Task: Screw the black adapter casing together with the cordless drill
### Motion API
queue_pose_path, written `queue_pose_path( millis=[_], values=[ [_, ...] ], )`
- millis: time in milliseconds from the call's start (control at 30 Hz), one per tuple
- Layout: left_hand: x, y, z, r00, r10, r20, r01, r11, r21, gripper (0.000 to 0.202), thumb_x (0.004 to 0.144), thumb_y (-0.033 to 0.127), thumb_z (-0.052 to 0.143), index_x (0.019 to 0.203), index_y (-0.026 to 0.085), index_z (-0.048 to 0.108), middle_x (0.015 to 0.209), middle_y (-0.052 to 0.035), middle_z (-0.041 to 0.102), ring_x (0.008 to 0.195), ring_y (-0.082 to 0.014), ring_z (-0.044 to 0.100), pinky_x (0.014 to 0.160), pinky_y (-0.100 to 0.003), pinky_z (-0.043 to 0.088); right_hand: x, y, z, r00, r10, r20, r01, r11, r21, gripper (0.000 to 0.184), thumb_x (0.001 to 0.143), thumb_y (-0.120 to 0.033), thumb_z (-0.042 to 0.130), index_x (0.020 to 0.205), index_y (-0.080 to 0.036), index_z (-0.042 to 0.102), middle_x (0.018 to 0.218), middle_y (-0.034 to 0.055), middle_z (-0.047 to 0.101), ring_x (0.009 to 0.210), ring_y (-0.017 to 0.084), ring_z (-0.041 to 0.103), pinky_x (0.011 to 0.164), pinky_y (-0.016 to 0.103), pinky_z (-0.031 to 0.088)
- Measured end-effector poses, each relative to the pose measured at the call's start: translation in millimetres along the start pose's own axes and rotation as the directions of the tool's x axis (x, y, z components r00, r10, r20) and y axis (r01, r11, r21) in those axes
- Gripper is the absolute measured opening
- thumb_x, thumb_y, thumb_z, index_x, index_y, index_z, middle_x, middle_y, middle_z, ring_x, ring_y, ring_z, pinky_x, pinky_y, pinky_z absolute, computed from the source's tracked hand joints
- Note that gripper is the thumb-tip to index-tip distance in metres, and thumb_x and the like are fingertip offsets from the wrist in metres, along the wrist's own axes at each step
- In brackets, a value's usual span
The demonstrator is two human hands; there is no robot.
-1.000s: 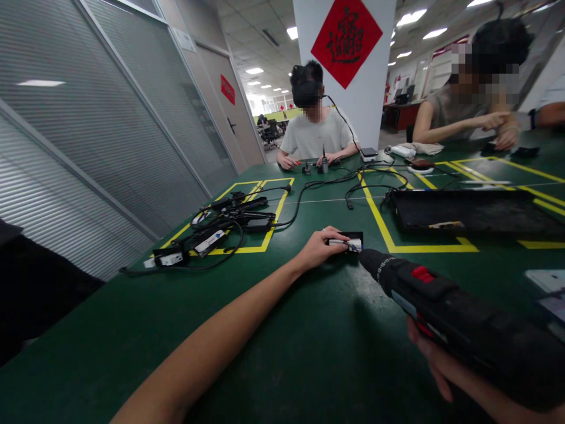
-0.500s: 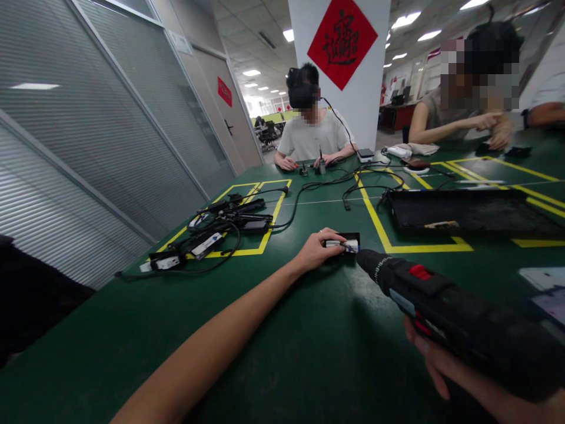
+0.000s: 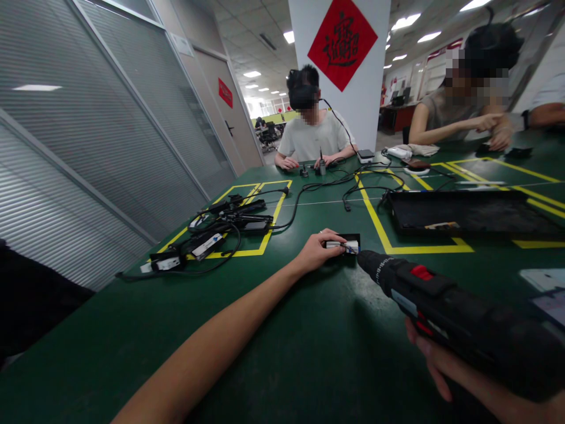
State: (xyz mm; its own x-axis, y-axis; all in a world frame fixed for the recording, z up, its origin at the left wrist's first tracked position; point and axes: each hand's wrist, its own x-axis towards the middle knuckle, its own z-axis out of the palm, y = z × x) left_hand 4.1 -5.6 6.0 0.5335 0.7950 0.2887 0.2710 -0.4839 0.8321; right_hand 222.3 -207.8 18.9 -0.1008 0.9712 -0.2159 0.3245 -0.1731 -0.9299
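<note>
My left hand has its fingers closed over the left part of a small black open case lying on the green table. Inside the case show a silvery-white block and thin wires, partly covered by my fingers. My right hand is wrapped round the grip of a black cordless drill with red switches. The drill's chuck points left, its tip close to the case's right end. Whether a bit touches the case I cannot tell.
Several black power adapters with cords lie heaped at left inside yellow tape. A shallow black tray is at right, a pale flat object nearer me. Dark cables cross the table. Two people work across from me, another's arm at far right.
</note>
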Motion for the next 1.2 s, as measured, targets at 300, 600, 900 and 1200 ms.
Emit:
queue_pose_path(
  millis=[300,600,900,1200],
  values=[
    [0,-4,-1.2,1.0,0.014,0.014,-0.014,1.0,-0.018,0.03,0.072,0.032,0.063,0.097,0.017,0.066,0.104,-0.0068,0.055,0.096,-0.0154,0.052,0.086,-0.029,0.041,-4,3,0,0.998,-0.026,-0.051,0.022,0.997,-0.072,0.007,0.083,-0.03,0.052,0.08,-0.025,0.056,0.036,-0.0087,0.055,0.034,0.012,0.056,0.042,0.022,0.047],
    [0,-1,-1.8,1.0,-0.001,0.016,0.002,0.999,-0.037,0.029,0.072,0.03,0.062,0.099,0.018,0.066,0.105,-0.0069,0.055,0.097,-0.0159,0.052,0.086,-0.03,0.04,0,2,4,0.997,0.072,-0.04,-0.071,0.997,0.016,0.01,0.082,-0.03,0.052,0.074,-0.025,0.055,0.033,-0.009,0.05,0.03,0.013,0.054,0.034,0.021,0.043],
    [-1,2,-3.0,0.999,-0.033,0.022,0.034,0.999,-0.033,0.029,0.072,0.029,0.062,0.099,0.019,0.066,0.108,-0.0071,0.055,0.1,-0.0172,0.052,0.088,-0.031,0.039,0,-2,3,0.996,0.082,-0.045,-0.081,0.996,0.022,0.013,0.082,-0.032,0.054,0.071,-0.023,0.053,0.032,-0.0091,0.049,0.029,0.011,0.052,0.034,0.02,0.041],
    [0,0,-3.8,0.999,-0.027,0.034,0.028,0.999,-0.039,0.029,0.071,0.031,0.063,0.098,0.019,0.066,0.109,-0.0073,0.055,0.103,-0.0178,0.051,0.092,-0.032,0.037,0,5,0,1.0,-0.009,-0.02,0.008,0.998,-0.055,0.012,0.084,-0.033,0.05,0.077,-0.024,0.052,0.037,-0.0074,0.053,0.031,0.011,0.055,0.035,0.02,0.042]
  ],
)
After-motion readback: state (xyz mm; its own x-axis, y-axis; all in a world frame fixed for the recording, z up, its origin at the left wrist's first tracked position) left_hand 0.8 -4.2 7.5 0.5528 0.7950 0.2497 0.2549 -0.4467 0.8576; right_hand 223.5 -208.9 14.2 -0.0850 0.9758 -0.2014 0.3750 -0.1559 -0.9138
